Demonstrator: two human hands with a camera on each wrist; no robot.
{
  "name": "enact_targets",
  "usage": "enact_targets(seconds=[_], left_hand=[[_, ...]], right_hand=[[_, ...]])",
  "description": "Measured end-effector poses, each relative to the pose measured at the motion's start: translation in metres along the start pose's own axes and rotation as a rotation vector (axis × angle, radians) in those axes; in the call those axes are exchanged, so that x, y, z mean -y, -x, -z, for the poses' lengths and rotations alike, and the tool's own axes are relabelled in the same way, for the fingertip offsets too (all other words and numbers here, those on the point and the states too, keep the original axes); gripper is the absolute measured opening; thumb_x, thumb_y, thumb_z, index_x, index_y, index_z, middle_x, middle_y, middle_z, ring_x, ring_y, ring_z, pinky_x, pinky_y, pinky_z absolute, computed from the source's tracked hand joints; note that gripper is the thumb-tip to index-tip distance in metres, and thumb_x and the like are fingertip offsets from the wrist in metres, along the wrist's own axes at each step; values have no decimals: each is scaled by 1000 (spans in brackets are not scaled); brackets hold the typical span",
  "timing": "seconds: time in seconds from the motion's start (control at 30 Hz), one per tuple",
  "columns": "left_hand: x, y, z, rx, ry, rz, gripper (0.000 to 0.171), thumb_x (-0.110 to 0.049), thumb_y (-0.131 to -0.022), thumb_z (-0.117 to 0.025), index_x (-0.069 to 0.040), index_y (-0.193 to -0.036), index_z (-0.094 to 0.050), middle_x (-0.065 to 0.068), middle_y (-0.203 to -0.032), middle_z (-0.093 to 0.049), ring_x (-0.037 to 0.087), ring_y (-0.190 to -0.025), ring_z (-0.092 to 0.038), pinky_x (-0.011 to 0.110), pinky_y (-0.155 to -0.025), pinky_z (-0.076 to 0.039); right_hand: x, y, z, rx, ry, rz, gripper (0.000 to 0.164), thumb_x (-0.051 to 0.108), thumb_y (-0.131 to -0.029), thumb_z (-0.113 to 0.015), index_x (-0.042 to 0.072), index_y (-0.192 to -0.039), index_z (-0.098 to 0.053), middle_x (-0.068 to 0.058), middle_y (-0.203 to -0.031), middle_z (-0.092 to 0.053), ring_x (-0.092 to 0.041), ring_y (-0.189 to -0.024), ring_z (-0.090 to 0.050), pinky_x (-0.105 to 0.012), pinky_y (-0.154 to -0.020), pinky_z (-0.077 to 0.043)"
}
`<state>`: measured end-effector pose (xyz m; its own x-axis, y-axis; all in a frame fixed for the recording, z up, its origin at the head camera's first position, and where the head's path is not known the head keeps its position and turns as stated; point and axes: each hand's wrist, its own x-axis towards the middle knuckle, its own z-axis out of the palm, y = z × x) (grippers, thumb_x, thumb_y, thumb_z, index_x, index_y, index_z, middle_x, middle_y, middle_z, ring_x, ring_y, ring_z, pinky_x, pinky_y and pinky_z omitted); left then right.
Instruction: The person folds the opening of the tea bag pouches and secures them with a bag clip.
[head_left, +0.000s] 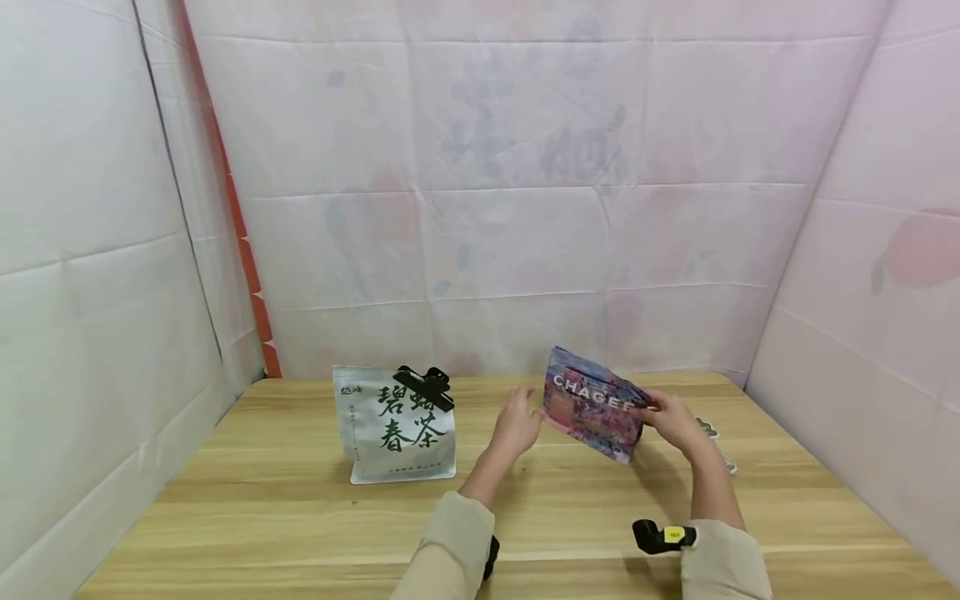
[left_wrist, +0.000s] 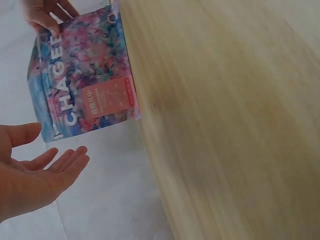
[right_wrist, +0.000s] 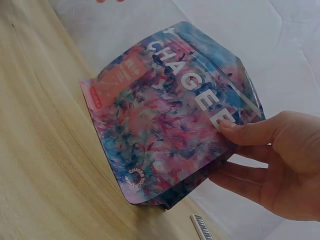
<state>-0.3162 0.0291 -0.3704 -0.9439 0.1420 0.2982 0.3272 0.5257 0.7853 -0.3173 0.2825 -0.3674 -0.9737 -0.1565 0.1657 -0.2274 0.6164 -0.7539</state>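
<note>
A colourful pink-and-blue pouch (head_left: pixel 588 408) marked CHAGEE is held tilted above the table. My right hand (right_wrist: pixel 290 160) pinches its side edge, thumb on the printed front and fingers behind. Near the pouch's opposite side, my left hand (left_wrist: pixel 35 175) has its fingers loosely extended and holds nothing; a gap shows between it and the pouch in the left wrist view. Left of both hands stands a white pouch (head_left: pixel 397 454) with green Chinese characters. A black clip (head_left: pixel 426 387) grips its top right corner.
The wooden table (head_left: pixel 300 533) is enclosed by white printed cloth walls (head_left: pixel 525 250). Behind my right hand lies a small whitish item with a dark pattern (head_left: pixel 707 428), partly hidden. Black wrist cameras (head_left: pixel 660 537) sit by my sleeves.
</note>
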Motion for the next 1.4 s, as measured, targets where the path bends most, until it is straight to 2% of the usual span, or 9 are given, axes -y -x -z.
enact_targets(seconds=[0.17, 0.4, 0.53, 0.8, 0.93, 1.07, 1.23, 1.3, 1.4], left_hand=[[5, -10, -6, 43, 1, 37, 45, -7, -90, -56, 6, -130, -42, 20, -131, -45, 35, -119, -42, 45, -98, -34], [13, -18, -17, 125, -80, 63, 59, -8, -90, -57, 5, -139, -28, 22, -140, -34, 38, -124, -36, 43, -101, -30], [14, -18, -19, 157, -25, 89, 65, -10, -91, -56, 2, -143, -19, 21, -143, -29, 39, -125, -33, 46, -101, -29], [14, -13, -21, 82, 54, 22, 40, -2, -88, -56, 1, -126, -43, 18, -117, -55, 34, -110, -51, 43, -91, -41], [10, -7, -20, 62, 68, 42, 24, -5, -90, -56, -1, -113, -49, 11, -98, -58, 26, -93, -56, 37, -79, -46], [8, -2, -21, 9, 84, 52, 22, -9, -88, -60, 0, -104, -49, 9, -88, -58, 25, -85, -57, 36, -74, -46], [5, 2, -18, -21, 123, 130, 38, -15, -88, -62, 0, -118, -44, 10, -91, -62, 26, -81, -59, 38, -71, -47], [5, 3, -16, -7, 129, 155, 46, -17, -89, -61, -1, -127, -40, 11, -100, -61, 29, -87, -59, 41, -74, -47], [5, 4, -13, 12, 110, 140, 53, -18, -91, -59, -1, -135, -35, 19, -118, -54, 36, -103, -53, 48, -84, -44]], right_hand=[[0, 2, 3, 45, -30, -17, 48, 13, -96, -49, -14, -133, -34, -35, -124, -44, -46, -113, -44, -53, -88, -40], [1, 4, 6, 86, -72, -17, 43, 9, -96, -47, -15, -131, -36, -30, -118, -50, -45, -112, -46, -55, -89, -39], [1, 5, 7, 112, -97, -14, 43, 7, -96, -46, -15, -131, -35, -29, -119, -51, -45, -112, -45, -55, -90, -38], [-1, 6, 6, 120, -65, -17, 47, 12, -97, -46, -15, -132, -32, -31, -121, -47, -45, -112, -44, -55, -89, -38], [0, 6, 7, 105, 7, -57, 60, 21, -97, -47, -17, -135, -20, -39, -127, -35, -51, -115, -37, -57, -88, -38], [2, 5, 5, 86, 31, -71, 66, 23, -97, -48, -18, -137, -14, -41, -129, -29, -53, -116, -34, -56, -87, -39], [7, 3, 1, 83, 13, -59, 64, 22, -96, -49, -17, -136, -17, -40, -128, -32, -50, -113, -40, -54, -86, -41], [8, 2, 0, 82, 4, -60, 64, 21, -96, -50, -16, -137, -18, -39, -128, -32, -49, -113, -41, -53, -86, -41], [10, 1, -1, 68, -43, -77, 63, 17, -95, -50, -18, -136, -16, -40, -129, -30, -49, -113, -40, -52, -87, -41]])
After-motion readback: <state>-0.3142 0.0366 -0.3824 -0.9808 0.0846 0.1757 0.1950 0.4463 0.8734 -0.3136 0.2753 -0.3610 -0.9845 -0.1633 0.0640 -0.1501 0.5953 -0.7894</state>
